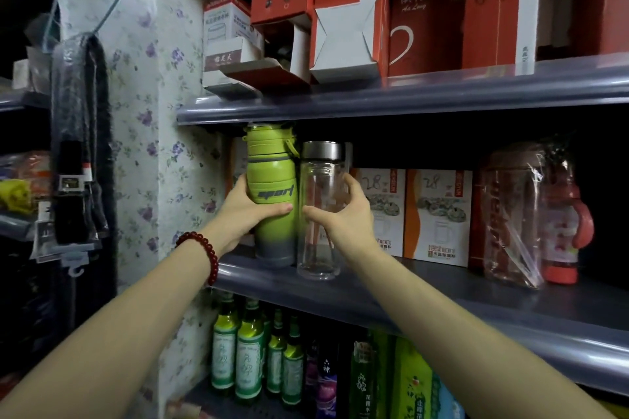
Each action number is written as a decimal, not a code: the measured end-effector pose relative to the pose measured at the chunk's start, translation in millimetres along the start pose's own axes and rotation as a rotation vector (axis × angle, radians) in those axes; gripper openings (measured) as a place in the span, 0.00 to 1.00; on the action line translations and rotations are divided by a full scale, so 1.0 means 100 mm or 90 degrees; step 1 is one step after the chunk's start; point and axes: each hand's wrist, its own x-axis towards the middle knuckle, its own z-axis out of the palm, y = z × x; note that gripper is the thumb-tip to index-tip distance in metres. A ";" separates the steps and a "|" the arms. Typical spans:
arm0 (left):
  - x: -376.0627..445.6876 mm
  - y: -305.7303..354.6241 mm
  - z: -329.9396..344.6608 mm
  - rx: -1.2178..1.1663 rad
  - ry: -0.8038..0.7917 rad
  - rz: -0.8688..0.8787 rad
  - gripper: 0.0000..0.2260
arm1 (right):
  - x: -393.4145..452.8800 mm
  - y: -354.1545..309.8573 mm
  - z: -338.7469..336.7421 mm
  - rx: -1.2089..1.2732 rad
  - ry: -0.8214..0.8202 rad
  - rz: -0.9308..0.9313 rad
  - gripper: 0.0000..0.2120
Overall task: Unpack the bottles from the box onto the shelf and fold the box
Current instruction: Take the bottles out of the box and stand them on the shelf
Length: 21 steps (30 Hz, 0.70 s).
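The left hand [243, 211] grips a green bottle [272, 194] marked "sport"; just right, the right hand [343, 218] clasps a clear bottle [321, 207], both standing on the shelf [442, 303].

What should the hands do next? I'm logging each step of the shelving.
Probably let go of both bottles: the green sport bottle in the left hand and the clear glass bottle in the right hand already stand upright, side by side, on the shelf.

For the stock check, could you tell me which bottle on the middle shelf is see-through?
The glass bottle with the metal cap, under the right hand; its neighbour is green.
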 end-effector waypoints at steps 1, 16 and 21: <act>0.02 -0.01 -0.04 0.003 -0.003 -0.002 0.41 | 0.00 0.00 0.04 0.003 0.000 0.003 0.45; 0.19 -0.12 -0.15 -0.048 -0.122 -0.106 0.36 | -0.04 0.00 0.08 -0.049 0.031 0.028 0.41; 0.24 -0.23 -0.29 -0.057 -0.101 -0.076 0.34 | -0.03 0.00 0.24 -0.034 0.046 0.025 0.40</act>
